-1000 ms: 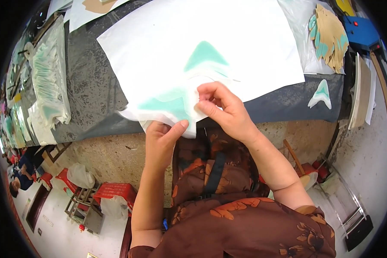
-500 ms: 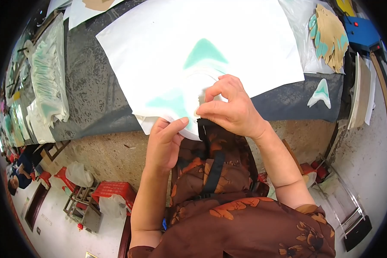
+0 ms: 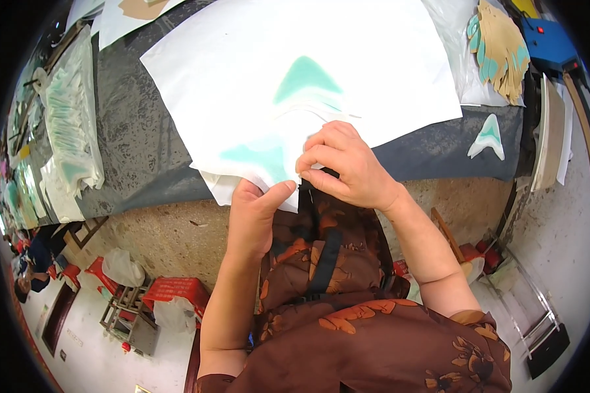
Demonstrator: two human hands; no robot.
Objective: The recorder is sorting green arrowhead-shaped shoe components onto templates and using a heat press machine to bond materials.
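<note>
A large white sheet (image 3: 223, 78) lies across the dark table, its near edge lifted over the table's front. A green arrowhead-shaped patch (image 3: 308, 80) shows on it, with a second green patch (image 3: 259, 156) closer to me. My left hand (image 3: 255, 213) is closed on the lifted near edge, thumb on top. Just to its right, my right hand (image 3: 351, 164) pinches at the same edge with curled fingers. Whatever lies between those right fingertips is too small or hidden to make out. The fingertips of both hands nearly meet.
A white-and-green V-shaped piece (image 3: 488, 139) lies at the table's right. Behind it are brown and green cut pieces (image 3: 501, 56) and a blue device (image 3: 550, 44). A plastic-wrapped bundle (image 3: 72, 111) lies at left. Red crates (image 3: 177, 291) stand on the floor.
My right hand has shifted slightly down and left, its fingers more curled. My left hand still holds the sheet's edge. The whole view has moved a little.
</note>
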